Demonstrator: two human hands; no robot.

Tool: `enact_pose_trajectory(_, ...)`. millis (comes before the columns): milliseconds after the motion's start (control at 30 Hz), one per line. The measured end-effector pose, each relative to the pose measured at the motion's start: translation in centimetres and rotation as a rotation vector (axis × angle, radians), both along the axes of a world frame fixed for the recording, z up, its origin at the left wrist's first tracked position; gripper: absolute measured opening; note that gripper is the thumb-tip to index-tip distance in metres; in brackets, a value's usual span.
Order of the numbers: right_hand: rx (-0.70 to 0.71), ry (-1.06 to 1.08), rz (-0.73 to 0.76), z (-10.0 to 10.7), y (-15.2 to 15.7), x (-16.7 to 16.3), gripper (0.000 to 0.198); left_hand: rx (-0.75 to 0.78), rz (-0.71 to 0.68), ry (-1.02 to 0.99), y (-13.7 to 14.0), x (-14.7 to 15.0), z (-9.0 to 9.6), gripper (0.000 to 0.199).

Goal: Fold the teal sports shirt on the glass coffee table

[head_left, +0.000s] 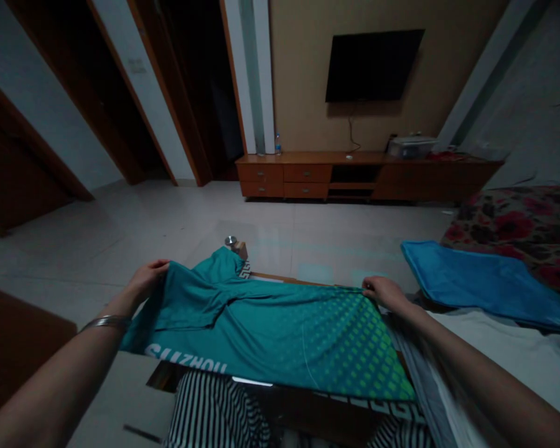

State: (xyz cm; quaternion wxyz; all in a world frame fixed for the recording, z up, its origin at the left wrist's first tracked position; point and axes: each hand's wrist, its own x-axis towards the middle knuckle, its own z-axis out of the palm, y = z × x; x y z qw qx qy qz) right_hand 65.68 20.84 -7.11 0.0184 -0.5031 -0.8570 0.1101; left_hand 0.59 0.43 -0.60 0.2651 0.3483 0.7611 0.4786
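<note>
A teal jersey (270, 330) with a green dotted fade, white lettering and a white key-pattern trim is stretched sideways over a glass-topped table in front of me. My left hand (149, 280), a silver bracelet on its wrist, pinches the fabric at the upper left, near a sleeve. Over at the right, my right hand (383, 291) grips the top edge of the dotted end. The cloth between them is folded lengthwise and partly hides the table. Some creases run through the sleeve part.
Striped cloth (210, 410) shows below the table edge. White and grey garments (504, 354) and a blue folded cloth (490, 280) lie at the right, beside a floral cover (522, 221). A low wooden cabinet (308, 174) stands by the far wall under a television (373, 65).
</note>
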Motion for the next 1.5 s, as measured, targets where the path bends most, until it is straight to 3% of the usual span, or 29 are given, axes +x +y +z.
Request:
enact_pose_trajectory(300, -0.048, 0.025, 0.036, -1.4, 1.0, 1.8, 0.014, -0.081, 0.061, -0.019, 2.2, -0.5, -2.5, 0.034)
enact_pose_trajectory(467, 0.099, -0.167, -0.042, 1.0, -1.0, -0.6, 0.011, -0.094, 0.121, 0.058, 2.9, -0.1, -4.5, 0.027)
enact_pose_trajectory(567, 0.197, -0.146, 0.084, 4.0, -4.0, -5.7, 0.015, -0.068, 0.137, 0.117, 2.8, 0.0, -5.6, 0.027)
enact_pose_trajectory(733, 0.127, 0.127, 0.603, 7.5, -10.7, -19.0, 0.018, -0.027, 0.134, 0.202, 2.0, -0.3, -6.8, 0.034)
enact_pose_trajectory(900, 0.273, 0.256, 0.870, 6.2, -16.3, -31.4, 0.022, -0.011, 0.124, 0.270, 1.6, -0.9, -7.3, 0.034)
enact_pose_trajectory(1000, 0.296, 0.213, 0.924, 4.3, -16.7, -36.4, 0.017, -0.004, 0.139, 0.304, 1.6, -1.1, -7.5, 0.032)
enact_pose_trajectory(1100, 0.156, 0.304, 0.819, 3.4, -13.8, -39.6, 0.014, -0.004, 0.159, 0.326, 1.5, -1.3, -7.6, 0.030)
enact_pose_trajectory(1200, -0.086, 0.561, 0.426, 3.3, -8.4, -41.4, 0.017, -0.007, 0.158, 0.331, 1.4, -1.6, -7.8, 0.028)
enact_pose_trajectory(1300, -0.257, 0.610, 0.094, 2.6, -3.1, -42.0, 0.017, -0.011, 0.164, 0.349, 1.3, -1.9, -8.1, 0.030)
enact_pose_trajectory(1400, -0.288, 0.563, 0.017, 1.1, -0.2, -41.6, 0.017, -0.024, 0.164, 0.380, 1.4, -2.1, -8.3, 0.032)
enact_pose_trajectory(1500, -0.290, 0.525, -0.030, -0.2, 0.8, -41.3, 0.026, -0.020, 0.159, 0.398, 1.3, -2.0, -8.3, 0.032)
